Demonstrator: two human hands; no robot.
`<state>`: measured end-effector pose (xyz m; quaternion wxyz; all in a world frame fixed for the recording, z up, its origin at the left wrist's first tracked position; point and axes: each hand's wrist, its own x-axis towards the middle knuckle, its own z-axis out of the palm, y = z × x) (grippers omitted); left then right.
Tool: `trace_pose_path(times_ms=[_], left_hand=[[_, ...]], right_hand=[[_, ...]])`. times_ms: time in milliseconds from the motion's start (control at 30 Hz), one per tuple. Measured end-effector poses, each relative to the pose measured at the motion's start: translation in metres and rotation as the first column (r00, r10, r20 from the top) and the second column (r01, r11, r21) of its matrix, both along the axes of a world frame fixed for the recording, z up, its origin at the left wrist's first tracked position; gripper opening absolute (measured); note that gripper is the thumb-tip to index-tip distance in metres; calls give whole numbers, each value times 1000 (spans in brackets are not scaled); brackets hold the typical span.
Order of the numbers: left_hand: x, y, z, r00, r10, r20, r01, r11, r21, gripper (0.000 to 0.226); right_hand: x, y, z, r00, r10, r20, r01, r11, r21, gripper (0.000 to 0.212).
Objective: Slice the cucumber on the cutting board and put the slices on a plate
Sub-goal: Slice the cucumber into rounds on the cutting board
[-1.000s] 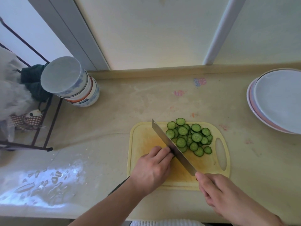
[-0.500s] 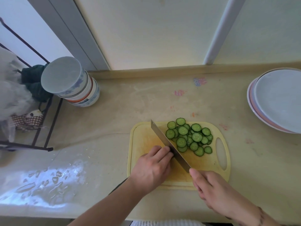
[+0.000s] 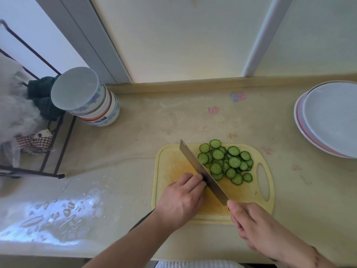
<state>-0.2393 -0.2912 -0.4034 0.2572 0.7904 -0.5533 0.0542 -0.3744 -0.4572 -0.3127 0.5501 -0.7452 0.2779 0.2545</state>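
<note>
Head view: a yellow board (image 3: 168, 161) lies on a beige counter (image 3: 154, 122). A pile of green cucumber slices (image 3: 226, 162) sits on the board's far right part, beside its handle slot. A knife (image 3: 201, 169) runs slantwise across the board, its blade just left of the pile and touching the nearest slices. The right hand (image 3: 257, 223) is closed round the knife's handle at the board's near edge; the handle itself is hidden by the fingers. The left hand (image 3: 181, 200) rests on the board, fingers curled, fingertips (image 3: 199, 180) against the blade's left side; whatever cucumber is left under them is hidden, so I cannot tell what it grips. Two stacked plates (image 3: 328, 117) sit well apart at the counter's right edge, bare. A stack of bowls (image 3: 87, 97) stands at the far left, next to a dark wire rack (image 3: 50, 167)
</note>
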Motion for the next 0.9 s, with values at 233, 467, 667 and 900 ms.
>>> trace_pose_path(times_ms=[233, 467, 667, 900], left_hand=[[-1, 0, 1, 999, 30, -12, -30, 1000, -2, 18], [-1, 0, 1, 1000, 29, 1, -29, 1000, -5, 15], [-1, -1, 1, 1000, 28, -2, -28, 999, -18, 15], [-1, 0, -1, 1000, 22, -3, -22, 1000, -1, 18]], right_hand=[[7, 2, -8, 1000, 12, -4, -12, 999, -48, 53], [-2, 1, 6, 999, -12, 29, 12, 1000, 15, 52], [-3, -1, 10, 999, -7, 43, 7, 1000, -1, 54], [3, 1, -1, 1000, -1, -10, 2, 1000, 19, 54]])
